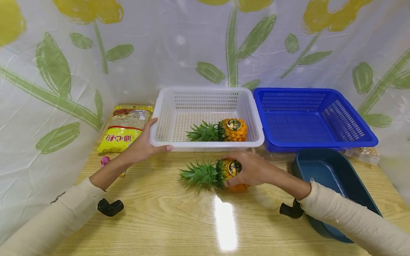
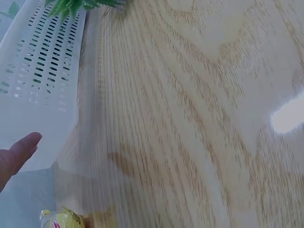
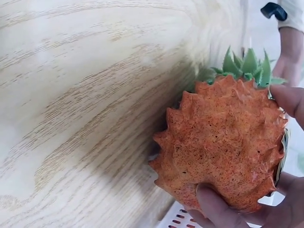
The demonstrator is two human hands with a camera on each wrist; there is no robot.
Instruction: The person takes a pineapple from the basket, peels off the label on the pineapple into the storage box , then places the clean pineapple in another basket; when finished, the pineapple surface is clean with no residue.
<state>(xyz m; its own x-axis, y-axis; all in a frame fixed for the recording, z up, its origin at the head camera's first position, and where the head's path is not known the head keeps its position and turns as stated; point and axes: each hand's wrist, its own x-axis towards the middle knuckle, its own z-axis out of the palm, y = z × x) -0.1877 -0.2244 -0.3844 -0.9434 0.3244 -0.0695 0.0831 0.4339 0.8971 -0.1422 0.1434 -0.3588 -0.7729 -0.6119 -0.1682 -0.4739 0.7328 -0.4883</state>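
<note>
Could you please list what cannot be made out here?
- Head: underside of the pineapple inside the white basket, behind the basket's front.
- Head: part of the teal tub, behind the right sleeve.
- Left wrist: most of the left hand, beyond the left edge.

Flower-print sheeting hangs behind a wood-grain table

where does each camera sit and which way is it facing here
Head: worn on the head, facing forward and down at the white basket, blue basket and table; left hand, right hand and sleeves show.
Left wrist: on that wrist, facing the white basket's outer wall and the table; only the left thumb shows.
Right wrist: on that wrist, facing the base of the gripped pineapple; right fingers show, left arm behind.
Shared: head and right wrist both show that pineapple in the right hand.
</note>
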